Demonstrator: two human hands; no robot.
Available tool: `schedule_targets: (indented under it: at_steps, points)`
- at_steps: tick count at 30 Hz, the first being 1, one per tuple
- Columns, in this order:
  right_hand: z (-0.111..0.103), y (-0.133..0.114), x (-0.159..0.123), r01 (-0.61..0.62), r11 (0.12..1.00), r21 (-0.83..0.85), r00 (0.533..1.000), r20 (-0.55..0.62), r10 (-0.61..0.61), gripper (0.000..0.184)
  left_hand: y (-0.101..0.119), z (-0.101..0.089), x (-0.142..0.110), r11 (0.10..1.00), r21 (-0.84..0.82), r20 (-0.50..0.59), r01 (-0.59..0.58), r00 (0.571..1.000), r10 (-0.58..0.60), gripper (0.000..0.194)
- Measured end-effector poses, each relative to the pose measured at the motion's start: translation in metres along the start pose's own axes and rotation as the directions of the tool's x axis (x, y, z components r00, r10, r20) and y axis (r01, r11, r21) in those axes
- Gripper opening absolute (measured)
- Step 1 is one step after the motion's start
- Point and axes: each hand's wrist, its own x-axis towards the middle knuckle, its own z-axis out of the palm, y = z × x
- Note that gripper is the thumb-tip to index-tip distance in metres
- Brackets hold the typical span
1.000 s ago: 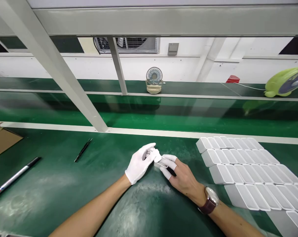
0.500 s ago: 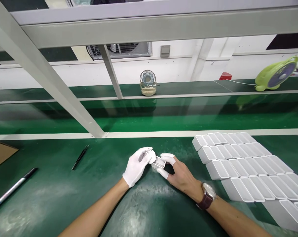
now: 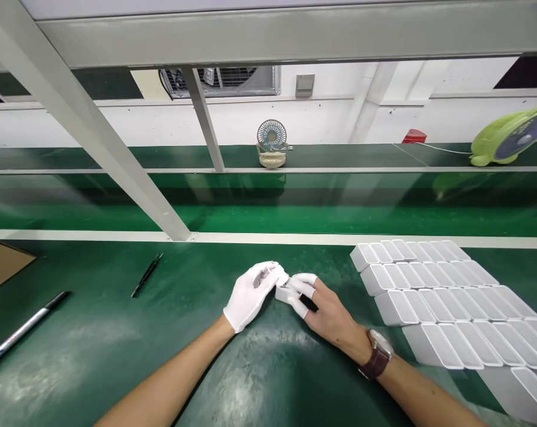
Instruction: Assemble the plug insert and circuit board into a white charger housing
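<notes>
A: Head view: status?
B: Gloved left hand (image 3: pixel 251 293) and right hand (image 3: pixel 324 308) both closed on one small white box (image 3: pixel 285 293), low over the green bench (image 3: pixel 117 356).
A: Remaining?
B: Rows of white boxes (image 3: pixel 446 302) lie well apart at right; handling unfinished.

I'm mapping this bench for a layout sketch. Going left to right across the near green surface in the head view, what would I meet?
Cardboard piece → silver pen → black tweezers → gloved left hand → small white part → right hand → rows of white cases.
</notes>
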Motion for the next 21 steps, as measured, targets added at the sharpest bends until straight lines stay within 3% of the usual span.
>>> schedule_targets:
  at_steps: [2, 4, 6, 7, 11, 21]
  points:
    - [0.001, -0.001, 0.004, -0.217, 0.910, 0.354, 0.970, -0.025, 0.241, 0.033, 0.002, 0.002, -0.002, 0.997, 0.072, 0.011, -0.037, 0.999, 0.037, 0.044]
    - [0.001, -0.002, 0.008, -0.389, 0.627, 0.675, 0.877, 0.064, 0.476, 0.030, 0.003, 0.005, -0.005, 0.966, 0.209, 0.065, -0.155, 0.987, 0.144, 0.063]
    - [0.000, -0.004, 0.011, -0.459, 0.366, 0.809, 0.794, 0.189, 0.578, 0.032, 0.003, 0.008, -0.010, 0.899, 0.319, 0.135, -0.301, 0.953, 0.271, 0.080]
    - [-0.001, -0.005, 0.012, -0.473, 0.297, 0.829, 0.775, 0.231, 0.588, 0.033, 0.002, 0.009, -0.012, 0.866, 0.351, 0.162, -0.356, 0.934, 0.318, 0.081]
    - [-0.001, -0.008, 0.012, -0.477, 0.259, 0.840, 0.782, 0.271, 0.561, 0.029, 0.000, 0.013, -0.017, 0.812, 0.398, 0.158, -0.426, 0.904, 0.397, 0.067]
    - [0.002, -0.006, 0.009, -0.523, 0.277, 0.806, 0.781, 0.323, 0.534, 0.030, 0.000, 0.012, -0.017, 0.815, 0.410, 0.157, -0.410, 0.912, 0.379, 0.076]
